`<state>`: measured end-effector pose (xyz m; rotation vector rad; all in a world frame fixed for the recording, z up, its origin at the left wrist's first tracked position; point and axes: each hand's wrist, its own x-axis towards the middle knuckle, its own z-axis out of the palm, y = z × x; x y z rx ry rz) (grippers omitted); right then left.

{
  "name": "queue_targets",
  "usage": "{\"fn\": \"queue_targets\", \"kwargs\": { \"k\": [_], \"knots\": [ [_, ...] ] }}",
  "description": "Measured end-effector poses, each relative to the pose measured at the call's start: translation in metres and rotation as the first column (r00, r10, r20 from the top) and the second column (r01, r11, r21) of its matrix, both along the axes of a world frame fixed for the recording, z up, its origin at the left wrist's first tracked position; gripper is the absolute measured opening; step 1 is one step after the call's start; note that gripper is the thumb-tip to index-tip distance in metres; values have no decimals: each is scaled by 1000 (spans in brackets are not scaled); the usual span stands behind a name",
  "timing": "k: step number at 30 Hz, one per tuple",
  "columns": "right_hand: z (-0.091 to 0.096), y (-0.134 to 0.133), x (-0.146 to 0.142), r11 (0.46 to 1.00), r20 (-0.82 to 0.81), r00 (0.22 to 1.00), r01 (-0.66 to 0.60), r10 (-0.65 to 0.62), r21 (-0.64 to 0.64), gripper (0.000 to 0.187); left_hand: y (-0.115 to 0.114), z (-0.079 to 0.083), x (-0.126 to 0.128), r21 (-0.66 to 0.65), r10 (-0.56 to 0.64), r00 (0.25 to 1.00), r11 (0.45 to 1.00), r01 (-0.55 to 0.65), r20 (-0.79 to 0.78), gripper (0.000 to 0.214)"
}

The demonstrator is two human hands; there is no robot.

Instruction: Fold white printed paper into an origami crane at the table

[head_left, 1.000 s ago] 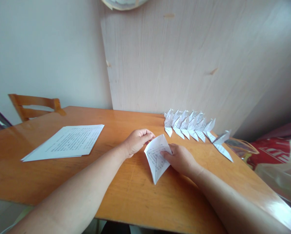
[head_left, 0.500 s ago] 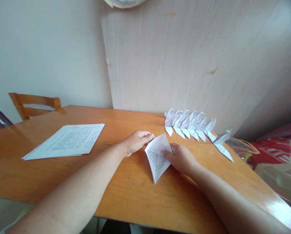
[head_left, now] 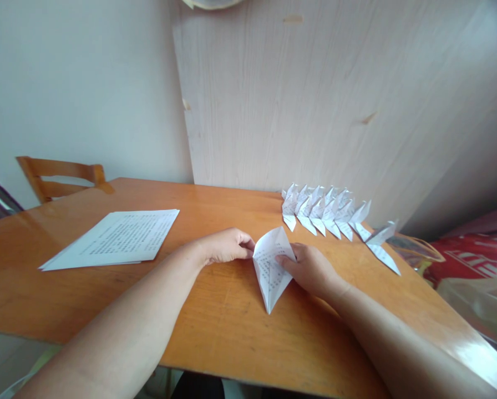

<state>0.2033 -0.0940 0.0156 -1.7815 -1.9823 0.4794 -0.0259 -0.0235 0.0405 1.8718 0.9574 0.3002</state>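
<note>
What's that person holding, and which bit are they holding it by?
A folded paper, by its right edge in the right hand; the left hand is at its left corner, grip unclear.

Looks like a home, likely a dining corner. Shows in varnished wooden table [head_left: 215, 332], similar-toned slatted wooden chair [head_left: 67, 170] beyond far left corner, plain pale wall [head_left: 86, 83] and wood-grain panel [head_left: 282, 111] behind. Fits household clutter beside right edge: red printed item [head_left: 460, 255], translucent plastic [head_left: 473, 302].
</note>
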Motion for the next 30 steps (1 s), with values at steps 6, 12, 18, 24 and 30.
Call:
{"fn": "queue_targets", "kwargs": {
  "k": [6, 12, 18, 24, 30],
  "knots": [
    [-3, 0, 1, 1000, 16, 1000, -9, 9, 26, 21, 3, -12, 5, 28, -30, 1000, 999, 30, -1, 23],
    [-3, 2, 0, 1000, 31, 999, -15, 14, 28, 21, 2, -21, 12, 169, 2, 996, 986, 13, -85, 17],
    [4, -3, 4, 995, -71, 993, -94, 93, -13, 28, 0, -24, 17, 255, 54, 991, 967, -21, -123, 8],
    [33, -11, 22, 951, -484, 868, -233, 110, -202, 35, -2, -27, 17, 282, 64, 989, 959, -24, -131, 13],
    [30, -3, 40, 963, -362, 932, -75, -24, -257, 15, -2, -30, 17, 292, 73, 988, 956, -30, -136, 15]
  ]
}}
